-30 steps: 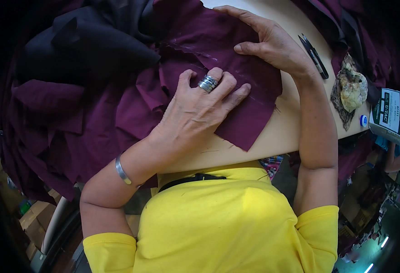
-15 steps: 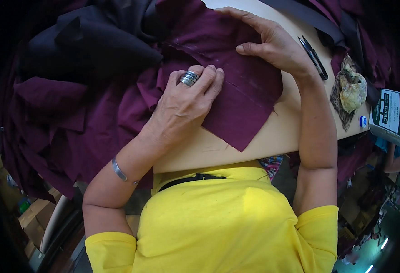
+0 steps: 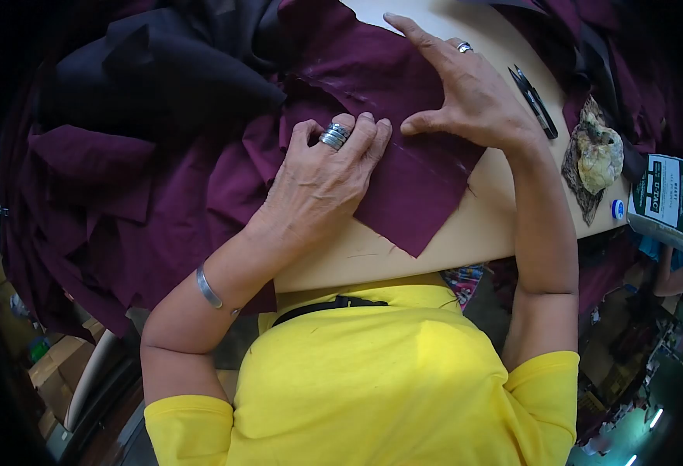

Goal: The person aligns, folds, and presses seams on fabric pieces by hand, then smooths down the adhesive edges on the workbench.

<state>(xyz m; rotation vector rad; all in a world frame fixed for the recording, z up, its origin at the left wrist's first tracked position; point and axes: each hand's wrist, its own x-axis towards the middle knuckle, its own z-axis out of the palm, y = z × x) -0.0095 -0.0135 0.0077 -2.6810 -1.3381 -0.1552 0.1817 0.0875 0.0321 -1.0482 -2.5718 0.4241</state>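
Note:
A maroon piece of fabric (image 3: 411, 194) lies over the table edge, with a faint seam or chalk-like line running across it. My left hand (image 3: 330, 167), wearing stacked silver rings, is closed on this fabric, its curled fingertips pressed together against the cloth. To the right, my right hand (image 3: 473, 101) hovers over the cloth's right edge, thumb and forefinger spread wide with nothing between them. The thumb tip is close to the seam line.
Black thread snips (image 3: 534, 101) lie on the cream table (image 3: 341, 256) beyond my right wrist. Further right are a crumpled cloth bundle (image 3: 599, 155), a small blue-and-white cap (image 3: 618, 208) and an ABC box (image 3: 667, 198). Dark fabric (image 3: 155, 85) is heaped at left.
My right hand has turned and drawn slightly right, its forefinger lifting and a ring coming into view. My left hand has shifted a little to the right along with the cloth.

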